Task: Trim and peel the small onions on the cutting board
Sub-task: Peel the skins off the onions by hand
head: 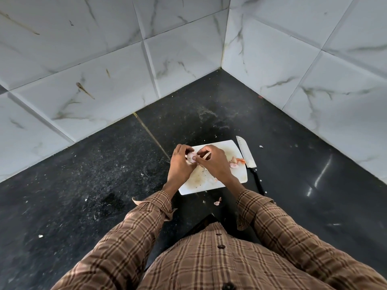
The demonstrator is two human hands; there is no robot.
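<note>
Over the white cutting board, my left hand grips a small pale onion between fingers and thumb. My right hand meets it from the right and pinches a strip of the onion's skin. On the board's right side lie pinkish onion pieces and peel. A knife with a black handle lies on the counter along the board's right edge, with neither hand on it.
The board sits on a black stone counter in a corner of white marbled wall tiles. Scraps of peel lie on the counter just in front of the board. Small white crumbs dot the counter.
</note>
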